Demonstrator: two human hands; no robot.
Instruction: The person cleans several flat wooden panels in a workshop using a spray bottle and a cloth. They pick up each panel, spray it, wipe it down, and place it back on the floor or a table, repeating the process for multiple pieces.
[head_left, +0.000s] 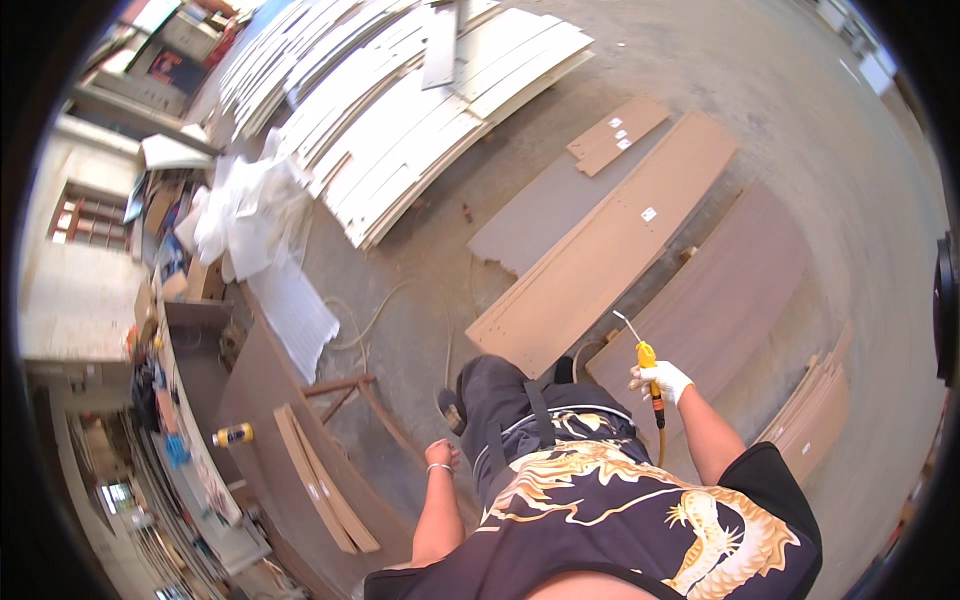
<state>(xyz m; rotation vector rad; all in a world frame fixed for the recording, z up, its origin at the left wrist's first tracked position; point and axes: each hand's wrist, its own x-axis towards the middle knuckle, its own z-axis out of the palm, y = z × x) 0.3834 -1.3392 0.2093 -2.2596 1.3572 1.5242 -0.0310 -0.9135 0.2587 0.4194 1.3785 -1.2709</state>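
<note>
A yellow air blow gun [647,356] with a thin bent metal nozzle is in my right hand [663,380], which wears a white glove with fingertips showing. My fingers wrap round its body, and a yellowish hose [661,445] runs down from it. The nozzle points up and left, over the stacked brown boards [600,250] in front of me. My left hand [442,456] hangs at my left side with its fingers curled in, nothing visible in them. A pale band circles that wrist. The hand is apart from the brown table [262,400] to its left.
Purplish-brown panels [715,275] lie on the floor right of the boards. More stacked boards [808,415] are farther right. White panels [430,120] are piled at the far left, near clear plastic wrap [250,205]. A hose [385,305] curves over the floor. Two narrow strips [320,480] lie on the table.
</note>
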